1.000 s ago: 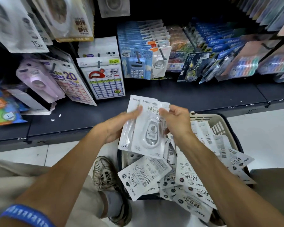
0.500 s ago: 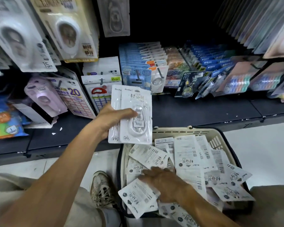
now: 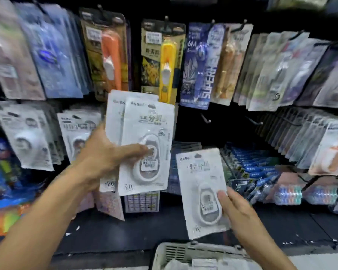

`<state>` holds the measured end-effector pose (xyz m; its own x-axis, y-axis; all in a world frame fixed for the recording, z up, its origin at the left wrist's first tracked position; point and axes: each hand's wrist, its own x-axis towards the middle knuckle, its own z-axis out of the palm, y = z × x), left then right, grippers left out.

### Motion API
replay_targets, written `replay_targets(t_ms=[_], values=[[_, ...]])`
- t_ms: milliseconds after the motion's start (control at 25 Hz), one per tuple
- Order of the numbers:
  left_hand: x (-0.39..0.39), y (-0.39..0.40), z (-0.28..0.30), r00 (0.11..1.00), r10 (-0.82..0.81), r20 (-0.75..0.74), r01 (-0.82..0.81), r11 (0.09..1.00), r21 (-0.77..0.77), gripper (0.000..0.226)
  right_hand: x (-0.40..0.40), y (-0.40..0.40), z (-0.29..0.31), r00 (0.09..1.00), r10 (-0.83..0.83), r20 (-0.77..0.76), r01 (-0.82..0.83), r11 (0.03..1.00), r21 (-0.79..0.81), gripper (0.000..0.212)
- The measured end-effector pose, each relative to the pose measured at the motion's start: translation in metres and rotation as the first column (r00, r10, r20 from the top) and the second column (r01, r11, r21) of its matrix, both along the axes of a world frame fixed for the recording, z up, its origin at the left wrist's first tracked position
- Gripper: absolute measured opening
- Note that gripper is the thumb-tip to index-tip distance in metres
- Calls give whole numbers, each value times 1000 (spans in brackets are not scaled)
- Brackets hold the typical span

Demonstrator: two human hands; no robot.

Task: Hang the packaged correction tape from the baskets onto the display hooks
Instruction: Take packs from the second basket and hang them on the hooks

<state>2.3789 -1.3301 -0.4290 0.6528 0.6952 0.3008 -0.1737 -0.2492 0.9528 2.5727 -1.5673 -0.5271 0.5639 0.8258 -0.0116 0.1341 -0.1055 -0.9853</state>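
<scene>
2 white card-backed correction tape packs (image 3: pixel 144 145) sit stacked in our left hand (image 3: pixel 103 154), thumb pressed across the front blister and fingers behind, so that grip is closed on the pair; 1 more white correction tape pack (image 3: pixel 203 191) is pinched at its lower right edge by our right hand (image 3: pixel 234 207), thumb on the front; every pack stands upright, long axis vertical, hang holes at the top, well above each grip; the relation that counts, we judge, is between those top holes and the 2 bare black display hooks (image 3: pixel 206 118) jutting from the dark gap right of the left-hand stack; the nearer bare hook lies up and slightly right of the single pack's top edge, and just beside the stack's upper right corner at about the same height; so the left hand is nearer, though the right holds the loose single; the pale slatted plastic basket (image 3: pixel 183 252) with more packs lies below, at the frame's bottom edge; motion blur hides whether the hooks are quite clear.
</scene>
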Motion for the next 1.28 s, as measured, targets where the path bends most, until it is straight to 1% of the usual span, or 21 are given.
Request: replay_targets(t_ms=[80,160,240,360,440,480,560,640,680,720,760,800,840,880,960,1000,1040,1120,1200,1240,1280], values=[[-13,15,-7,985,96,147,-82,992,-98,70,-6,35,34,994,-4,107,-6,996,87,26],[-15,18,-19,964,149,218,-114,980,-165,64,-9,68,51,978,-75,194,44,987,156,27],[-13,18,-25,950,177,257,-128,972,-196,61,-13,92,61,946,-170,277,124,976,177,41],[-9,18,-27,950,183,254,-140,974,-177,71,-16,101,65,910,-278,307,225,954,197,51],[-12,20,-30,955,181,236,-140,973,-181,84,-17,97,65,921,-271,281,229,958,171,49],[-14,21,-31,958,173,229,-132,974,-184,86,-18,94,64,927,-252,278,219,965,142,49],[-20,22,-31,962,141,235,-99,979,-180,79,-21,93,59,933,-244,265,224,969,102,49],[-23,22,-31,965,128,229,-89,981,-174,70,-24,99,62,944,-257,206,241,966,97,43],[-23,22,-32,966,129,222,-92,981,-171,67,-23,99,60,965,-225,137,211,971,108,33],[-23,22,-32,967,133,219,-95,980,-175,68,-27,102,64,981,-188,-41,192,973,132,18],[-24,22,-33,966,139,217,-99,978,-184,71,-30,108,67,957,-135,-258,184,967,176,20],[-24,22,-34,966,143,217,-101,975,-196,74,-29,112,69,899,-69,-432,186,954,235,39],[-23,21,-35,965,144,217,-99,974,-205,75,-29,116,70,855,-54,-515,214,942,257,53],[-21,19,-35,966,137,218,-91,974,-208,72,-34,118,69,882,-30,-471,170,952,257,58],[-14,13,-38,976,100,195,-57,975,-214,67,-50,114,63,962,105,-253,-41,968,246,57],[-9,10,-39,983,57,176,-16,974,-224,65,-54,114,59,977,135,-165,-95,969,227,55],[-5,6,-41,987,2,161,37,970,-240,63,-56,114,57,985,115,-125,-83,968,238,50],[-1,2,-42,989,-83,126,116,952,-282,70,-52,112,60,981,1,-194,55,957,285,34],[-1,0,-40,991,-97,93,121,945,-305,82,-49,104,66,974,-78,-212,139,947,288,21],[0,-1,-38,991,-94,93,118,945,-306,83,-48,100,67,982,-64,-178,111,956,273,20],[1,-1,-38,991,-89,100,115,947,-300,82,-49,97,67,990,1,-140,36,965,258,22]])
